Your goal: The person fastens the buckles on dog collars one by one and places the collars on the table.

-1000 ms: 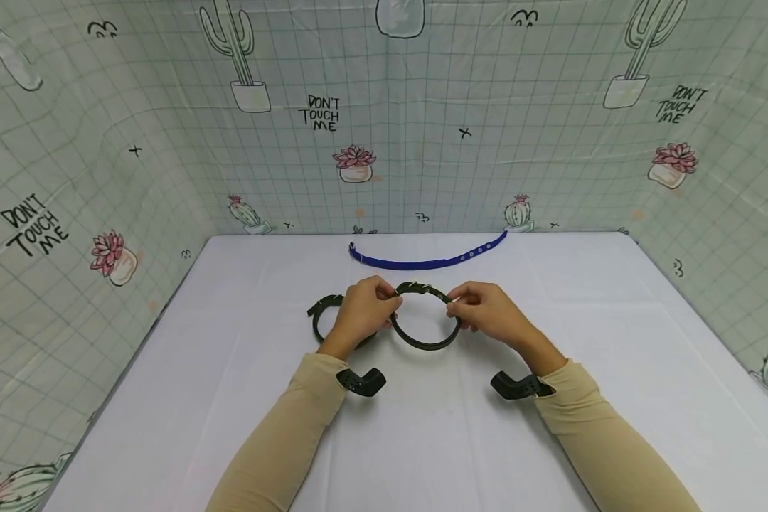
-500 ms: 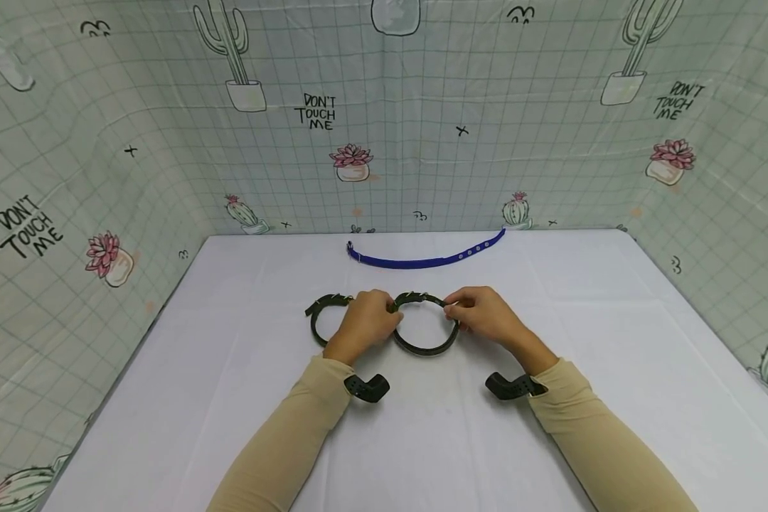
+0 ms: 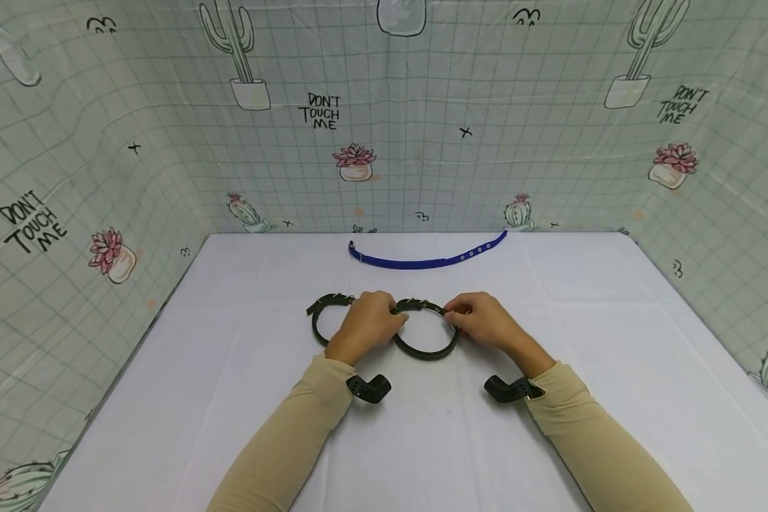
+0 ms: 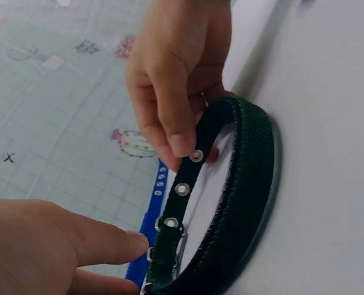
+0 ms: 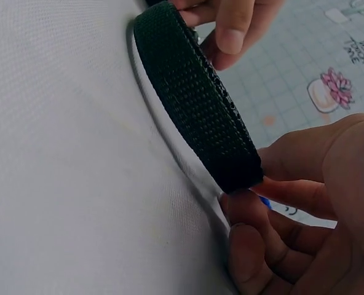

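Observation:
A dark green webbing collar (image 3: 426, 353), fastened into a round loop with metal eyelets and a buckle, is held between both hands just at the table surface. My left hand (image 3: 367, 323) pinches its left side near the buckle (image 4: 173, 236). On the opposite side, my right hand (image 3: 486, 321) pinches the band with thumb and fingers, seen closer in the right wrist view around the woven strap (image 5: 194, 98). A second dark green collar (image 3: 318, 323), also looped, lies to the left, partly hidden behind my left hand.
A blue collar (image 3: 409, 264) with eyelets lies stretched in a shallow curve near the table's back edge. White cloth covers the table (image 3: 550, 284). A cactus-print grid curtain (image 3: 422, 171) stands behind and at both sides.
Both hands have lowered the green collar slightly toward the table and the person. The left hand has shifted a little right. The blue collar stays put.

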### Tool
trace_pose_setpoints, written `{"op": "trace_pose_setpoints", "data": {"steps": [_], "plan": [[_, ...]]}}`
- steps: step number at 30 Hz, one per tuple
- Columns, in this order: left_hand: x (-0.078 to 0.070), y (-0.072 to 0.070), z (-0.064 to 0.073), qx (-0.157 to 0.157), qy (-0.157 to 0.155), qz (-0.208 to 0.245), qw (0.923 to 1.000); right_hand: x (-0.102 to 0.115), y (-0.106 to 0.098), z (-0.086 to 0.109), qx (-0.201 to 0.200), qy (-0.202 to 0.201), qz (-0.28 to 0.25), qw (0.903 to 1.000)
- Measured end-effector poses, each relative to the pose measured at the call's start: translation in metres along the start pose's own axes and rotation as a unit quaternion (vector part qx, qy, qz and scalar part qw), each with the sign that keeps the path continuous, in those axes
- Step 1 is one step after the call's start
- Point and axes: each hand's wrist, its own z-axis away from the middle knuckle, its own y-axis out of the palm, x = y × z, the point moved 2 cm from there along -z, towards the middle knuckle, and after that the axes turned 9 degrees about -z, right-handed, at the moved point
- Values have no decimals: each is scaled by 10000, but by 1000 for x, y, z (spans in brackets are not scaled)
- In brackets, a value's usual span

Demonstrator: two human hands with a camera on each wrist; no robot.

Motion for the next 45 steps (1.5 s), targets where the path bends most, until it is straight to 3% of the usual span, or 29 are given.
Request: {"op": "trace_pose_setpoints", "data": {"steps": [9, 14, 20, 29, 36, 45], "plan": [[9, -10, 0, -248, 88, 544, 9982, -2, -2, -1, 95, 7, -132, 9999], [12, -14, -2, -483, 137, 339, 9982, -4, -9, -2, 50, 201, -229, 9995], [17, -22, -10, -864, 22, 400, 9955, -10, -20, -11, -129, 364, -313, 9988], [35, -38, -34, -559, -289, 365, 9974, -33, -45, -48, -927, 924, -184, 9912], [47, -41, -49, -280, -540, 254, 9978, -46, -63, -64, -1022, 1223, -412, 9864], [57, -41, -68, -258, -697, 224, 9970, -49, -68, -77, -1413, 1163, -201, 9829]]}}
